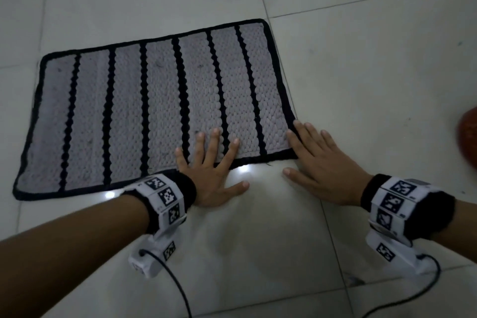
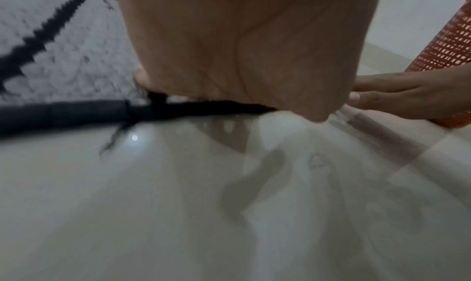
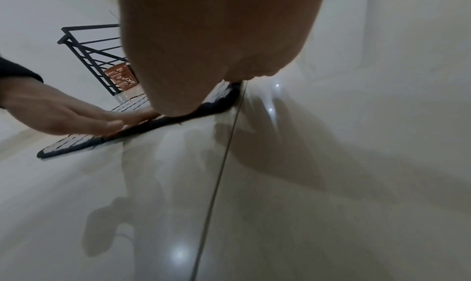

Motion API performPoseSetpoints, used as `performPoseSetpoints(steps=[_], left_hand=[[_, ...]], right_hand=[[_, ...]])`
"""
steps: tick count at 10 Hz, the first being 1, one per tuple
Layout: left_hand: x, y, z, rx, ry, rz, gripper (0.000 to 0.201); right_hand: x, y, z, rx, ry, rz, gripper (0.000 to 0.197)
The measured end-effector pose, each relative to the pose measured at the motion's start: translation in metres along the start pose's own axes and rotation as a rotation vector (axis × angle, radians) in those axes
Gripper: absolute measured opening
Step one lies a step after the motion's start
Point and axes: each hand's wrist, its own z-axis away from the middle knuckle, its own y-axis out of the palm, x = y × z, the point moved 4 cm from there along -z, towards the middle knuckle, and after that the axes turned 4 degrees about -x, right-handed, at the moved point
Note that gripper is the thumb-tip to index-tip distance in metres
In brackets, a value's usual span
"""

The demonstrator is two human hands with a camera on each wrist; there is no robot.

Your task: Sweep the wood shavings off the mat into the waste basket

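Observation:
A grey woven mat [image 1: 129,111] with black stripes and a black border lies flat on the tile floor. Only a few small dark specks show on it; I cannot make out wood shavings. My left hand [image 1: 214,160] lies flat with fingers spread over the mat's near edge, thumb on the floor. My right hand [image 1: 309,152] is flat too, its straight fingertips touching the mat's near right corner, palm on the tile. An orange mesh waste basket [image 1: 468,137] peeks in at the right edge. In the left wrist view the basket [image 2: 443,43] stands just behind my right hand.
Glossy pale floor tiles [image 1: 361,59] surround the mat. In the right wrist view a black metal railing [image 3: 86,51] stands beyond the mat's far end, with an orange mesh basket [image 3: 121,76] beside it. Wrist camera cables [image 1: 178,289] trail on the floor near me.

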Motion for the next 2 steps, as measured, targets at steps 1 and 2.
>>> performPoseSetpoints(steps=[1, 2], left_hand=[[0.001, -0.027, 0.016, 0.034, 0.085, 0.107, 0.088], [0.0, -0.055, 0.042, 0.004, 0.163, 0.195, 0.09]], right_hand=[[0.011, -0.014, 0.007, -0.015, 0.055, -0.116, 0.07], [0.023, -0.034, 0.012, 0.064, 0.139, -0.471, 0.054]])
